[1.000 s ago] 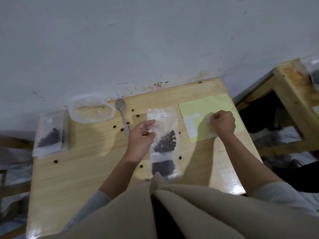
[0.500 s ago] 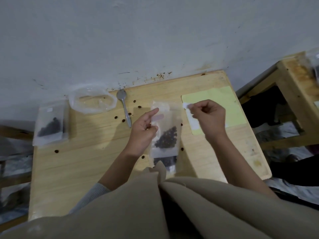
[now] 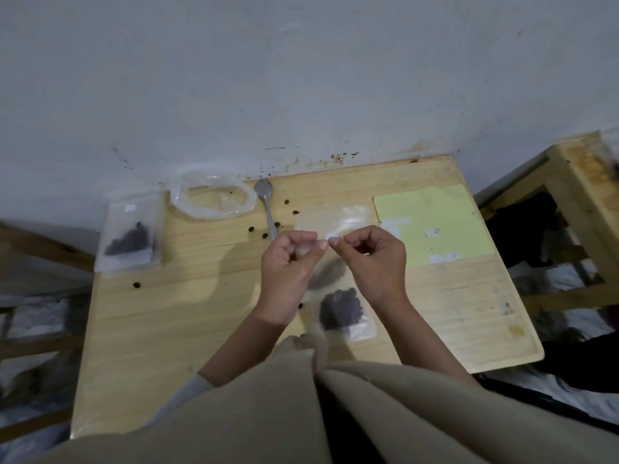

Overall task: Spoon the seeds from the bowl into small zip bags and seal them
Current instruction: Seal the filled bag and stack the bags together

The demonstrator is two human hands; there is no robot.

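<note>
Both hands point(image 3: 335, 262) pinch a zip bag point(image 3: 335, 259) between them.

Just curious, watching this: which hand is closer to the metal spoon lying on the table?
Left. The left hand sits just beside the lower end of the spoon, its fingers almost at the handle tip. The right hand is farther off, on the left hand's other side.

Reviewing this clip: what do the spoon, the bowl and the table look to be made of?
Spoon: probably metal, grey with a dull shine on its bowl end. Bowl: thin clear plastic by the look; the wood shows through it and its rim catches glare. Table: pale wood, with visible grain and plank lines; whether it is varnished cannot be told.
</note>
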